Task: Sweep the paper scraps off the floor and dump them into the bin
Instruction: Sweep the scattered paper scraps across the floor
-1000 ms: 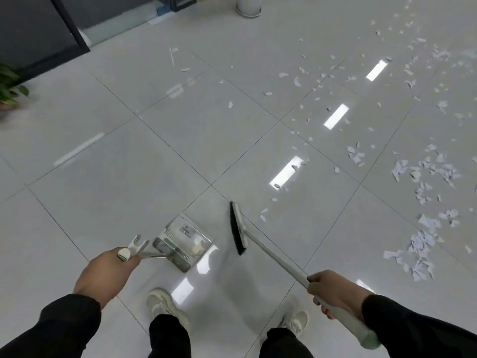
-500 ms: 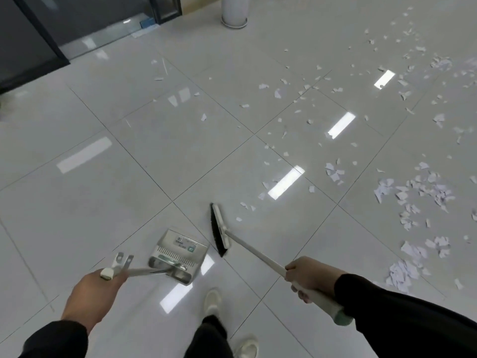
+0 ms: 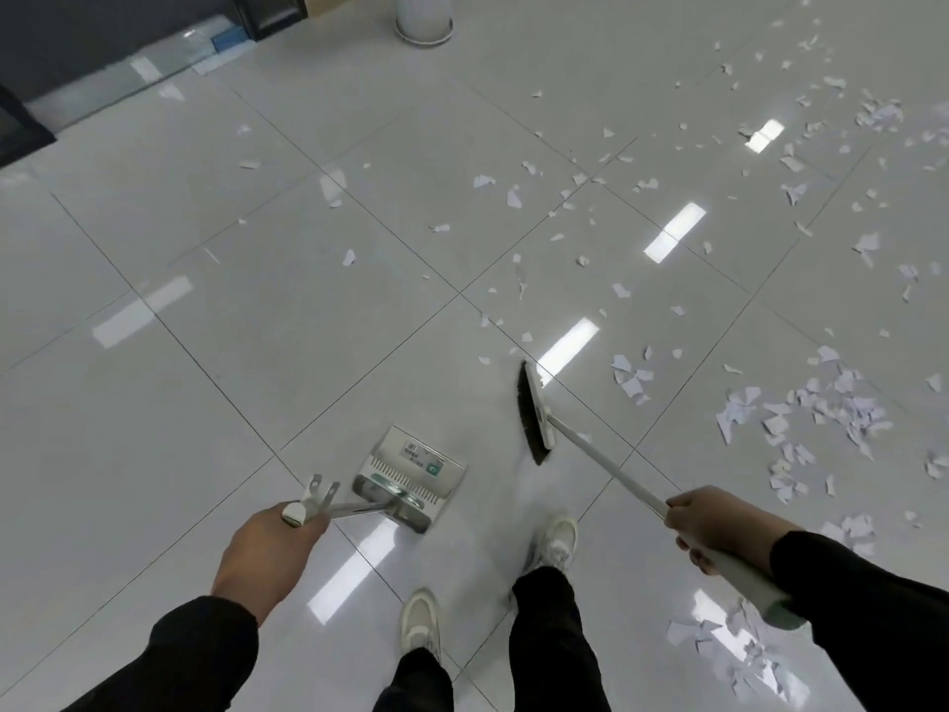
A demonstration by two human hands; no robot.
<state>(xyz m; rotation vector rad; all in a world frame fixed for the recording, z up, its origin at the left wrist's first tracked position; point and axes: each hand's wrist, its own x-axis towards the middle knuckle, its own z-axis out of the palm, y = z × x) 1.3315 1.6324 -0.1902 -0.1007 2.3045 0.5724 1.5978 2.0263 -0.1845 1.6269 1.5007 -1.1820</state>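
My left hand (image 3: 267, 549) grips the handle of a metal dustpan (image 3: 408, 475), which hangs low over the floor in front of my feet. My right hand (image 3: 714, 521) grips the pale handle of a broom (image 3: 534, 411); its dark bristles point left, just right of the dustpan. White paper scraps (image 3: 816, 408) lie thickly at the right and thin out across the middle tiles (image 3: 513, 197). A white cylindrical bin (image 3: 423, 15) stands at the far top centre.
The floor is glossy grey tile with bright light reflections. A dark glass door and frame (image 3: 128, 48) run along the top left. My two shoes (image 3: 552, 544) are at the bottom centre. More scraps (image 3: 739, 644) lie by my right arm.
I have stepped forward and the view has swung right. Dustpan and broom stay in my hands, now closer to the scattered scraps; the plant at the left has left the view.
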